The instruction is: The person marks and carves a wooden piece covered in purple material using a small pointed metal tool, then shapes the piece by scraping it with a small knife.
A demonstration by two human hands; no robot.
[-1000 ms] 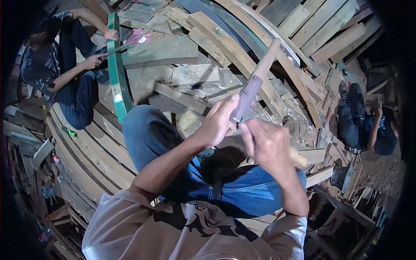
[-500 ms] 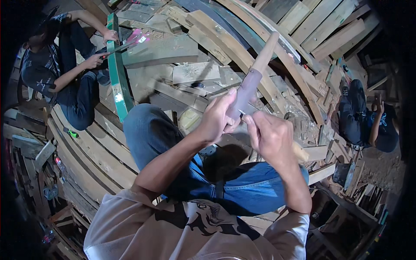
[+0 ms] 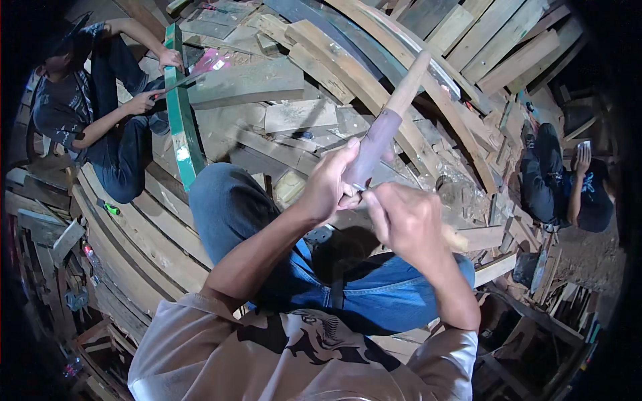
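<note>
My left hand [image 3: 326,185] is closed around the lower part of a long tapered piece, slanting up and to the right. It has a purple-grey sleeve-like section [image 3: 376,142] and a pale wooden tip [image 3: 410,84]. Against its lower end, my right hand [image 3: 408,217] grips a small knife, thumb pressed forward. A thin shiny blade [image 3: 359,187] pokes out by the thumb. A pale, rounded wooden end [image 3: 455,238] behind the right fist looks like its handle. Most of the knife is hidden in the fist. Both hands are above my jeans-clad lap.
At the far left, a person [image 3: 70,117] works a hand tool on a green-painted beam [image 3: 179,120]. Another person [image 3: 568,187] sits at the right with a phone-like object. Curved planks [image 3: 130,217], stacked boards [image 3: 498,47] and offcuts [image 3: 301,115] surround me.
My right hand has shifted left and slightly down with the knife, its blade now nearer my left fingers. The left person's tool has drawn back; the right person's phone-like object has tilted.
</note>
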